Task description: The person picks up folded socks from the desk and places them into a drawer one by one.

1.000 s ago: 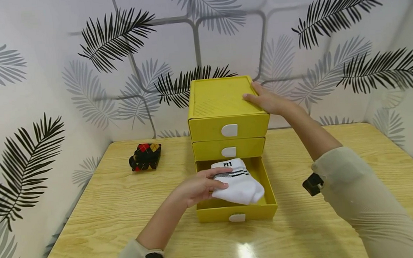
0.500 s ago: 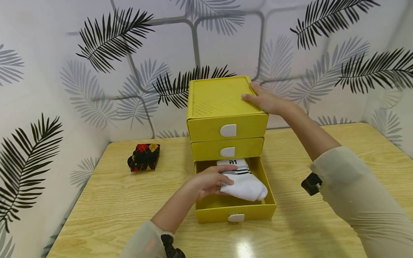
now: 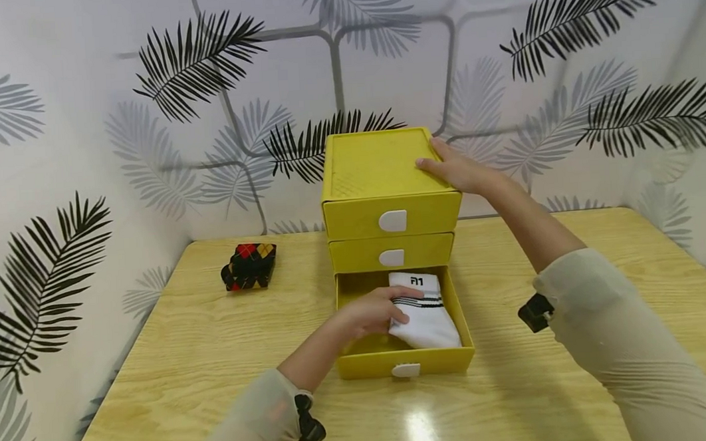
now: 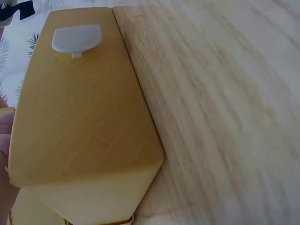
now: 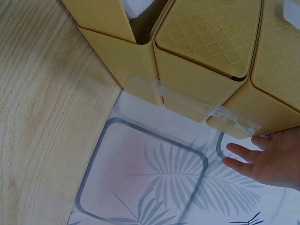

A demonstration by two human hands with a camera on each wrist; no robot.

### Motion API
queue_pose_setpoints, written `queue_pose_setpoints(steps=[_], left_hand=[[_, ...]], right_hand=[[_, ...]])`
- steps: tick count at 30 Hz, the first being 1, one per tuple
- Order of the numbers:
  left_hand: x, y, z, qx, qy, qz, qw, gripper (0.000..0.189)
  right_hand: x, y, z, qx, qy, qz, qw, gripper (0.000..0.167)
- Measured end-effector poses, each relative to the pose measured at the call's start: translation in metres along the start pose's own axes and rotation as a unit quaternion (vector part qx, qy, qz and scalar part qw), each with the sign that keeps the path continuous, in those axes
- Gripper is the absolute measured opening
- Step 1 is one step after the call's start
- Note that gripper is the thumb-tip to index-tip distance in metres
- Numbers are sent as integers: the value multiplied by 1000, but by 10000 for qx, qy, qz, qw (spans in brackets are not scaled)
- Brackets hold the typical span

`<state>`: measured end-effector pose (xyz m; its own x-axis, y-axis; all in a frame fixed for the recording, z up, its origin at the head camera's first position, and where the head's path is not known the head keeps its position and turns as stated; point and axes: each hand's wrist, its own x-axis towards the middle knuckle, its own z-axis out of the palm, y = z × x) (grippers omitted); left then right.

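My left hand (image 3: 372, 313) reaches into the pulled-out bottom drawer (image 3: 366, 365) of a small yellow drawer unit (image 3: 380, 162). It holds a pair of white socks (image 3: 427, 326) with black stripes and a black mark by their left side, index finger and thumb on top, the other fingers hidden. The socks lie flat within the drawer walls. My right hand (image 3: 458, 171) rests on the unit's top right edge, thumb on the top. In the right wrist view, the straight fingers (image 5: 241, 166) of that hand extend beside the unit's side wall.
A folded black argyle sock bundle (image 3: 249, 267) with red and yellow diamonds lies on the wooden table (image 3: 204, 361) at the left. Two shut drawers with white pull tabs (image 3: 392, 221) sit above the bottom one. A leaf-patterned wall (image 3: 381, 66) stands behind.
My left hand has moved right and further into the drawer with the white socks, which now lie lower and straighter inside it. My right hand has stayed on the unit.
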<state>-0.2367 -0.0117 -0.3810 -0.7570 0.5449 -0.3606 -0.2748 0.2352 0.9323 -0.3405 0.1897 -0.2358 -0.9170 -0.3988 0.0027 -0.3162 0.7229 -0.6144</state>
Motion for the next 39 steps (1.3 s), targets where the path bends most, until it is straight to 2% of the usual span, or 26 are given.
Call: queue_pose_setpoints(steps=[4,10,15,20,26,32,35,37,39], left_hand=[[2,-2,3,55,8,-13,10000,50],[-2,-6,0,325,-10,-10,9995,48],[-9,-5,-6,431,37,131,9990,48],[-22,1,-14,413,103,302,9986,48],[-44,12,-35,264,145,511,9982,48],[-64,16,-69,-34,127,832,9964,47],[-73,16,-88,8,411,980,9943,45],[-79,14,-101,201,861,1057,9905,43],[-83,11,-113,594,1478,1093,9812,40]], right_hand=[[0,2,-1,-6,8,24,10000,73],[1,3,0,13,2,-14,10000,73],[1,3,0,-19,23,26,10000,74],[1,2,0,32,48,30,10000,73],[1,2,-1,93,42,-30,9999,73],[2,2,-2,31,18,-36,10000,73],[2,3,-2,8,5,7,10000,73],[1,3,-2,9,-12,37,10000,74],[1,3,-2,20,-29,64,10000,74]])
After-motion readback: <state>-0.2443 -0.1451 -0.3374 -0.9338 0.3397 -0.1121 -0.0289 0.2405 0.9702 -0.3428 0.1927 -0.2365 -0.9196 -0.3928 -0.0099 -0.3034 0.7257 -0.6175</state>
